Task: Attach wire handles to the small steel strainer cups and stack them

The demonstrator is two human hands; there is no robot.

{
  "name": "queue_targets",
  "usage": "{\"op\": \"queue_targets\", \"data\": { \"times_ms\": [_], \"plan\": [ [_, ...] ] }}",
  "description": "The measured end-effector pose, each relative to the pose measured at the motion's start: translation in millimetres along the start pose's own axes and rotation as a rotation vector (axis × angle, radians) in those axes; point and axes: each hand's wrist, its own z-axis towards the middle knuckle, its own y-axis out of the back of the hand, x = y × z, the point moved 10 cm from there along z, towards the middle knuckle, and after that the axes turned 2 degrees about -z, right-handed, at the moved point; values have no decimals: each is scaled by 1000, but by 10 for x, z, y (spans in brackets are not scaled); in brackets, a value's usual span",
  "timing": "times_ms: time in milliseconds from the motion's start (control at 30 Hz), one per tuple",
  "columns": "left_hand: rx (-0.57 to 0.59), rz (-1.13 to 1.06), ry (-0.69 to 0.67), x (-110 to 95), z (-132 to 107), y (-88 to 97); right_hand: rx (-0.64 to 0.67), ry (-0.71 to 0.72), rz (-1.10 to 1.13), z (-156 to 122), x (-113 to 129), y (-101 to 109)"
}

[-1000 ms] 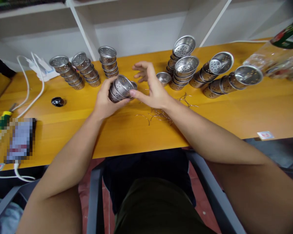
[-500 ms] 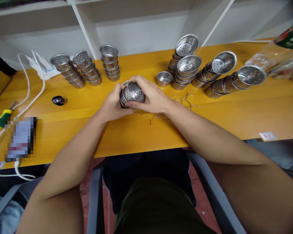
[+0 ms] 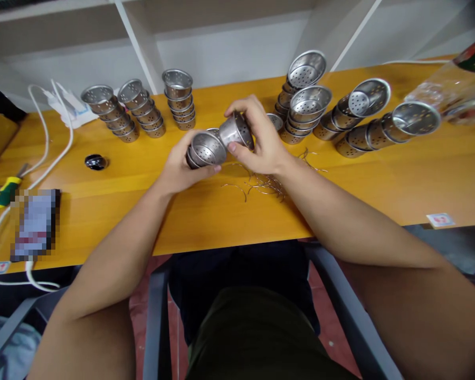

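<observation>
Fingers of the right hand are now easing one tilted perforated cup away from the other cups the left hand is gripping, both lots hovering beyond and left of the loose wires, so the bunch seems to be separating

Two hands are showing: the left hand is gripping at least two nested cups, the right hand one cup. Three left stacks and four right stacks are standing far, with one part-hidden cup beside the four. One black object, one green-and-yellow tool and one phone are lying left. Two labels are sitting near. Thin wires are tangling beyond counting.
</observation>
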Motion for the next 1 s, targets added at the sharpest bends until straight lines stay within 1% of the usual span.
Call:
{"op": "queue_targets", "data": {
  "times_ms": [33, 67, 167, 200, 267, 333, 433, 500, 567, 633, 700, 767, 867, 933, 1000],
  "plan": [
    [-53, 25, 15, 62, 28, 107, 35, 2, -7, 1, -26, -13],
    [-107, 48, 23, 122, 55, 221, 101, 19, -5, -8, -26, -64],
    [-238, 75, 2, 272, 118, 532, 351, 92, 29, -113, 93, -339],
    [-267, 73, -13, 312, 130, 607, 404, 102, 22, -156, 140, -432],
    [-298, 76, -40, 381, 142, 694, 427, 85, -52, -207, 199, -589],
    [-292, 91, -71, 412, 145, 691, 396, 57, -152, -221, 224, -726],
    [-242, 112, -134, 380, 141, 581, 354, 50, -211, -219, 233, -909],
    [-223, 111, -160, 351, 133, 520, 353, 56, -225, -222, 213, -1006],
    [-223, 106, -170, 346, 126, 501, 371, 47, -252, -232, 168, -1075],
    [-231, 106, -166, 382, 124, 521, 387, 25, -286, -237, 115, -1105],
    [-250, 114, -131, 486, 124, 582, 389, 4, -314, -228, 67, -1095],
    [-278, 116, -51, 665, 120, 670, 390, -12, -331, -217, 30, -1067],
    [-311, 90, 116, 989, 92, 779, 398, -20, -313, -205, 24, -996],
    [-312, 61, 194, 1145, 73, 800, 389, -25, -276, -185, 53, -886],
    [-302, 36, 216, 1214, 73, 788, 353, -46, -221, -134, 79, -682]
  ]
}}
